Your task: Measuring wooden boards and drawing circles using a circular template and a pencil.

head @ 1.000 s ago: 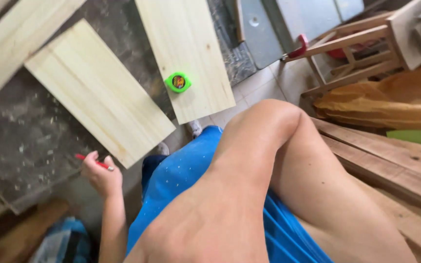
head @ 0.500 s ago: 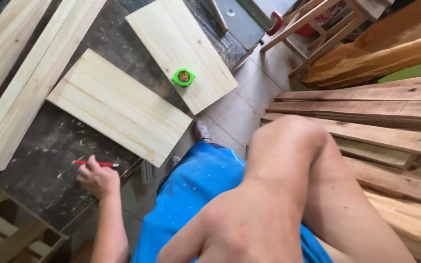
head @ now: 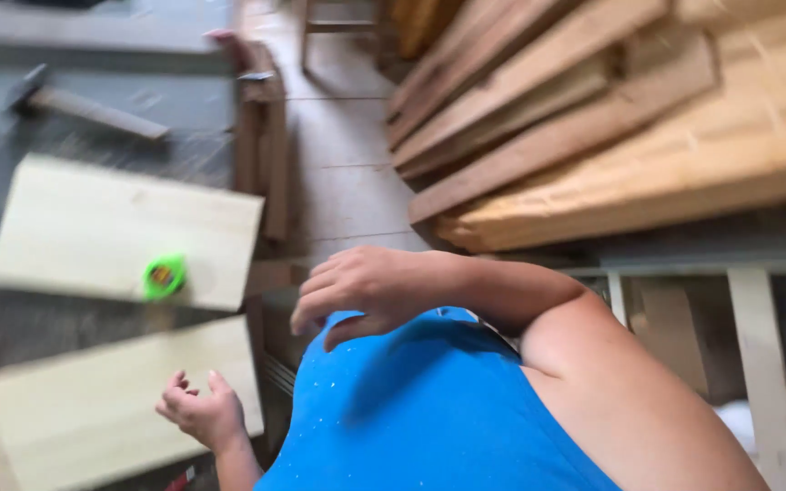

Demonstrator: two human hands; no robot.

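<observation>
My left hand [head: 197, 414] hovers low at the near edge of a pale wooden board [head: 93, 414], fingers loosely curled and apart, with nothing seen in it. A small red object [head: 179, 477] shows just below that wrist, blurred. My right hand [head: 366, 286] hangs in front of my blue shirt [head: 411, 409], arm bent, fingers drooping and holding nothing. A green round tape measure [head: 164, 277] lies on a second pale board [head: 129, 227] further out on the dark workbench [head: 38, 323].
A hammer [head: 84, 109] lies at the far left of the bench. Upright wooden pieces [head: 261, 136] stand at the bench's edge beside a tiled floor strip [head: 343, 164]. A stack of long timber planks [head: 593, 118] fills the right, over a pale frame [head: 761, 364].
The view has swung sharply, so the boards now lie at the left. My right arm has bent in, bringing the hand before my chest. The red pencil no longer shows in my left hand.
</observation>
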